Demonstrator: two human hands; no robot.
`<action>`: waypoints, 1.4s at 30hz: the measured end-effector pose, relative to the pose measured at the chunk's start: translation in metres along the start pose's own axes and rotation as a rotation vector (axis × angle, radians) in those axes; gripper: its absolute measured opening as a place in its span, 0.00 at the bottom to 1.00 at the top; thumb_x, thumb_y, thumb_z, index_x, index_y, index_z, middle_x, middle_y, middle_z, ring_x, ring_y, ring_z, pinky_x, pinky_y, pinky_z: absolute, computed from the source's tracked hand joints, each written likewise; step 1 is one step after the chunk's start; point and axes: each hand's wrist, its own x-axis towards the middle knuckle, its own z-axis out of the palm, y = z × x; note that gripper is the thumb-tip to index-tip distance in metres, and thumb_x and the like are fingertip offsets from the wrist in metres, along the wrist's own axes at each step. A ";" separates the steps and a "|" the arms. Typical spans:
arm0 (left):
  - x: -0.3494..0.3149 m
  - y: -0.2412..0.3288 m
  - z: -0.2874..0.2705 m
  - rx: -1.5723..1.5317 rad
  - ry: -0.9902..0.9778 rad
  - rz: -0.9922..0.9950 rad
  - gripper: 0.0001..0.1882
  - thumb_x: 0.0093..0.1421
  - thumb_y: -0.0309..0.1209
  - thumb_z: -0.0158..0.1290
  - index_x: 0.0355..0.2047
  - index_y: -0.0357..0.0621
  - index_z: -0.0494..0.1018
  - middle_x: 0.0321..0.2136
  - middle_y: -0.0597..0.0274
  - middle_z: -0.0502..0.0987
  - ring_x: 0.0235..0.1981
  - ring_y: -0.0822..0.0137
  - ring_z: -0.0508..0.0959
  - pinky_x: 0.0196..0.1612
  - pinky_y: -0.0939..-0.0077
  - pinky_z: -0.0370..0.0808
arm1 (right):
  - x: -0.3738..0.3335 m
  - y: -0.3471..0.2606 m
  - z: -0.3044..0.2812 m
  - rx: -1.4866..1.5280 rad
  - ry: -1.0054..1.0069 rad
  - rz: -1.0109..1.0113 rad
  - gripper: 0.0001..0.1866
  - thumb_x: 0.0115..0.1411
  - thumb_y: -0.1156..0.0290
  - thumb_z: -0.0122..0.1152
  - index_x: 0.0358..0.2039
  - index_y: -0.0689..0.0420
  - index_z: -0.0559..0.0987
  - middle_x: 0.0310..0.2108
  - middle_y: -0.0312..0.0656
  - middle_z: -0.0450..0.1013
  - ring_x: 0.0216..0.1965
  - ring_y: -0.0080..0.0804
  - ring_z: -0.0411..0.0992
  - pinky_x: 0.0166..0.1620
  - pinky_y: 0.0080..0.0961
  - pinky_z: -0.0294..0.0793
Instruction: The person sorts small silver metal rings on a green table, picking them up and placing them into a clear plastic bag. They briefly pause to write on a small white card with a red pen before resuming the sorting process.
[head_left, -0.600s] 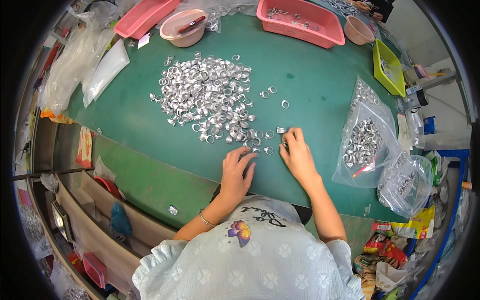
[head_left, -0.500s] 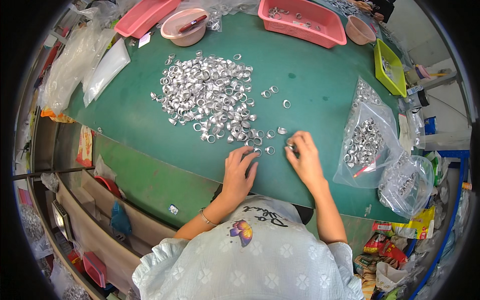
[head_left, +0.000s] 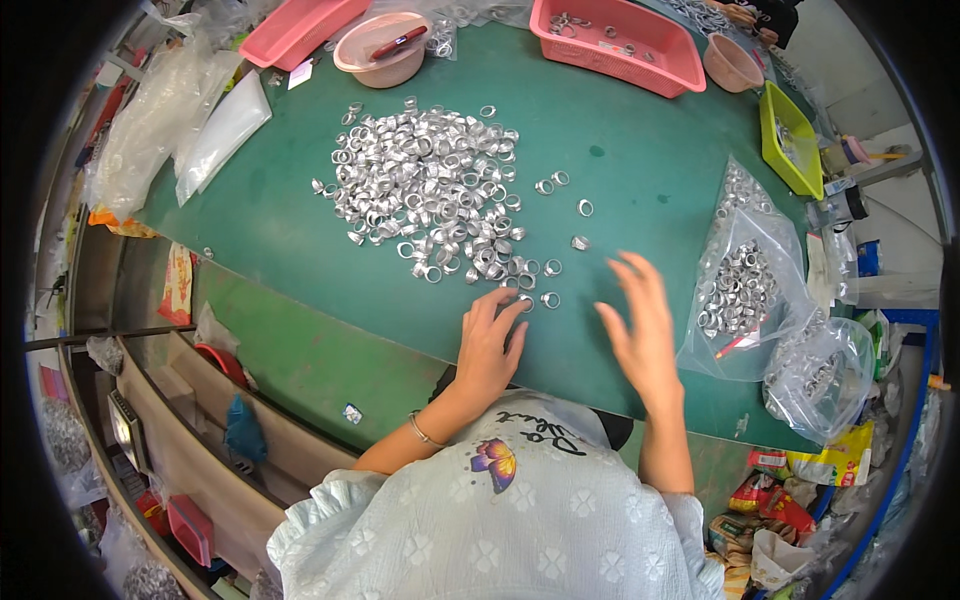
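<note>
A large heap of silver metal rings lies on the green table. My left hand rests at the heap's near right edge. Its fingertips touch a ring, while the thumb stands apart. Another loose ring sits just right of those fingertips. To the right, my right hand is raised with fingers spread, nothing in it. Beyond it lies a single ring, and farther off is one more ring.
Right of my hands lie a clear plastic bag of rings and a second bag. Along the far side stand a pink basket, a pink bowl and a green tray. Plastic sheets lie at left.
My right hand has moved right and its fingers have opened; the ring at its fingertips is no longer there. My left hand stays by the heap. The whole view has shifted slightly.
</note>
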 end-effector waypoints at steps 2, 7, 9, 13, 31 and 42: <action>0.000 0.002 0.000 -0.006 -0.018 -0.006 0.18 0.54 0.20 0.59 0.46 0.41 0.75 0.50 0.56 0.72 0.49 0.56 0.72 0.53 0.62 0.68 | 0.021 0.008 0.028 -0.118 -0.060 -0.077 0.20 0.56 0.79 0.61 0.50 0.60 0.74 0.52 0.49 0.67 0.48 0.48 0.69 0.49 0.39 0.72; -0.002 0.003 -0.001 -0.025 -0.035 0.047 0.18 0.54 0.20 0.59 0.47 0.41 0.75 0.50 0.56 0.72 0.50 0.54 0.72 0.52 0.62 0.68 | 0.035 0.042 0.072 -0.174 -0.178 -0.025 0.13 0.57 0.81 0.57 0.44 0.61 0.75 0.46 0.48 0.69 0.47 0.48 0.70 0.46 0.42 0.73; -0.002 0.004 -0.004 -0.026 -0.026 0.076 0.18 0.55 0.21 0.58 0.47 0.41 0.74 0.49 0.56 0.72 0.49 0.54 0.72 0.49 0.63 0.68 | 0.034 0.047 0.070 -0.008 -0.156 0.010 0.11 0.58 0.81 0.56 0.42 0.61 0.74 0.43 0.47 0.68 0.46 0.48 0.70 0.45 0.42 0.73; -0.005 0.001 -0.004 -0.032 -0.020 0.068 0.17 0.55 0.21 0.58 0.46 0.41 0.74 0.49 0.56 0.72 0.50 0.55 0.72 0.49 0.63 0.68 | 0.032 0.019 0.061 0.080 -0.176 -0.131 0.11 0.58 0.82 0.55 0.42 0.61 0.75 0.39 0.47 0.68 0.44 0.48 0.71 0.43 0.41 0.74; 0.001 -0.005 -0.011 -0.036 -0.013 0.064 0.18 0.56 0.22 0.58 0.48 0.42 0.73 0.49 0.57 0.72 0.49 0.56 0.72 0.49 0.64 0.67 | -0.024 0.037 -0.092 -0.575 0.299 0.435 0.13 0.56 0.81 0.63 0.42 0.56 0.80 0.46 0.45 0.68 0.40 0.43 0.72 0.43 0.33 0.73; 0.001 -0.002 -0.016 -0.042 0.053 0.026 0.19 0.57 0.21 0.57 0.50 0.40 0.72 0.49 0.54 0.73 0.49 0.53 0.72 0.52 0.63 0.67 | -0.011 0.005 0.068 -0.058 -0.150 -0.046 0.19 0.53 0.73 0.69 0.45 0.60 0.74 0.43 0.47 0.69 0.40 0.46 0.72 0.40 0.35 0.75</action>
